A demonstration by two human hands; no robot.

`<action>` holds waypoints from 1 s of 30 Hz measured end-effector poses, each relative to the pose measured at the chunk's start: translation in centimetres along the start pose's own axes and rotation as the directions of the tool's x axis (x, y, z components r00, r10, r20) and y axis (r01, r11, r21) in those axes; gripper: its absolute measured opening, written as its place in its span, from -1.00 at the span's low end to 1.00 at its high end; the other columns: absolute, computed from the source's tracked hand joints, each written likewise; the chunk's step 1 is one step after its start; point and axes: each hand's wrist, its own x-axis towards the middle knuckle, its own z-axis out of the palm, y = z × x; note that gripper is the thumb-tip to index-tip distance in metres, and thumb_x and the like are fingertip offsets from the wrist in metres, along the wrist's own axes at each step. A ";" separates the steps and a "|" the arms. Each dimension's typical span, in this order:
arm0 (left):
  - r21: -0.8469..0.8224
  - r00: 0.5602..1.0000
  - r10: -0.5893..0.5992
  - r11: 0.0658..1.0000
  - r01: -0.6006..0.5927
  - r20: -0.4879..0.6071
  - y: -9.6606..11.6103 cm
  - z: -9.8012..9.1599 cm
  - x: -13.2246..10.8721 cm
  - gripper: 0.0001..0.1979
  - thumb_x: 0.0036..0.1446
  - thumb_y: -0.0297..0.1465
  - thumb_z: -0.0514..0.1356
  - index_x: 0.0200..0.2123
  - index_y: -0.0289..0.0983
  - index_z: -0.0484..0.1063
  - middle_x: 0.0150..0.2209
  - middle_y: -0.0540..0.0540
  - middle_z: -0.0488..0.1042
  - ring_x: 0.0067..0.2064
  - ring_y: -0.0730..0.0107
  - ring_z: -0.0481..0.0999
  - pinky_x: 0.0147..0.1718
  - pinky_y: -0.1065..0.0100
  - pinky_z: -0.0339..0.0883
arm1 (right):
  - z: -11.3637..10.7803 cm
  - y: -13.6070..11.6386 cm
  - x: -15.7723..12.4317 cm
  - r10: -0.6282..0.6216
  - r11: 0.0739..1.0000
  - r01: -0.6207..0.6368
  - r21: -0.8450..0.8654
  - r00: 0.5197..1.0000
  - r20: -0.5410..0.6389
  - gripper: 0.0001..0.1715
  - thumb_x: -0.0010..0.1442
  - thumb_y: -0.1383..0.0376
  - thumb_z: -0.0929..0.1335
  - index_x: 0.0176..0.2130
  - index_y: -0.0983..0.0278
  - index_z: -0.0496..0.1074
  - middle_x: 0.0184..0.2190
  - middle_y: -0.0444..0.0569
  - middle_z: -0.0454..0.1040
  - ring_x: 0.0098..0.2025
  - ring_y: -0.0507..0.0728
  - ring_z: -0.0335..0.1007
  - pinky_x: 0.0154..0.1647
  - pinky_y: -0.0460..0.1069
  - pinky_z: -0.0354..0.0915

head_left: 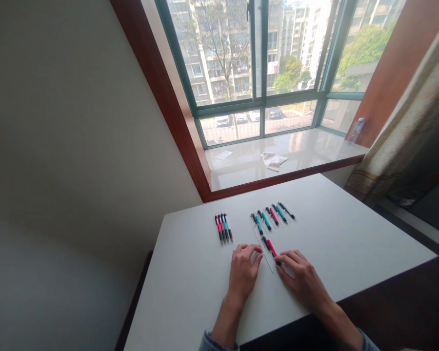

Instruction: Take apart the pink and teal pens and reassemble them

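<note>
My left hand rests on the white table with its fingers curled and thumb drawn in. Whatever its fingertips pinch, if anything, is too small to make out. Just right of it lies a thin pale refill. Beyond the fingertips is a black pen part, beside a pink pen barrel. The fingers of my right hand close on the black lower end of pen parts, near the pink barrel. Farther back lies a row of disassembled pens in teal, pink and black, with thin refills among them.
Several whole pens lie side by side left of the row. The white table meets a window sill with a white crumpled cloth and a clear bottle. A curtain hangs at right.
</note>
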 end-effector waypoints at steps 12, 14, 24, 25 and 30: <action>0.022 1.000 -0.016 1.000 0.016 0.022 0.2 0.5 0.3 -0.90 0.23 -0.41 0.25 -0.25 -0.12 0.58 -0.13 -0.08 0.64 -0.03 0.06 0.49 0.07 0.04 0.25 | 0.0 -0.1 0.0 0.001 0.999 -0.001 -0.035 1.000 -0.002 -0.83 0.36 0.32 0.33 -0.09 0.15 0.51 -0.12 0.00 0.55 -0.04 0.25 0.46 0.00 0.14 0.42; 0.015 1.000 -0.020 1.000 0.020 0.012 0.2 0.5 0.3 -0.90 0.24 -0.41 0.25 -0.24 -0.12 0.58 -0.12 -0.08 0.64 -0.02 0.07 0.49 0.07 0.04 0.26 | 0.0 0.1 0.0 -0.004 0.999 0.004 -0.037 1.000 -0.005 -0.83 0.35 0.32 0.34 -0.08 0.15 0.51 -0.12 0.00 0.56 -0.04 0.25 0.46 0.00 0.14 0.42; -0.257 1.000 -0.006 0.966 0.014 0.029 1.5 -0.2 -0.2 -0.89 0.25 -0.29 0.31 -0.28 -0.17 0.61 -0.23 -0.07 0.64 -0.13 0.21 0.51 -0.11 0.24 0.33 | -0.2 -0.7 0.6 0.067 0.980 -0.036 0.194 0.986 -0.153 -0.81 0.36 0.20 0.38 -0.05 0.13 0.55 -0.17 -0.04 0.60 -0.11 0.20 0.51 -0.06 0.08 0.42; -0.280 0.999 -0.001 0.960 0.014 0.048 1.6 -0.2 -0.3 -0.88 0.25 -0.27 0.31 -0.28 -0.17 0.61 -0.24 -0.07 0.64 -0.14 0.22 0.51 -0.14 0.26 0.32 | -0.2 -1.0 0.8 0.090 0.971 -0.050 0.234 0.983 -0.162 -0.81 0.35 0.19 0.39 -0.06 0.13 0.56 -0.20 -0.05 0.61 -0.14 0.19 0.52 -0.09 0.06 0.42; -0.364 0.997 -0.010 0.931 0.040 0.082 1.8 -0.4 -0.5 -0.81 0.26 -0.21 0.30 -0.28 -0.20 0.62 -0.26 -0.10 0.63 -0.19 0.23 0.50 -0.21 0.28 0.28 | -0.4 -2.2 1.9 0.144 0.927 -0.075 0.368 0.976 -0.161 -0.84 0.31 0.15 0.42 -0.18 0.15 0.60 -0.27 -0.04 0.62 -0.21 0.18 0.53 -0.16 0.04 0.42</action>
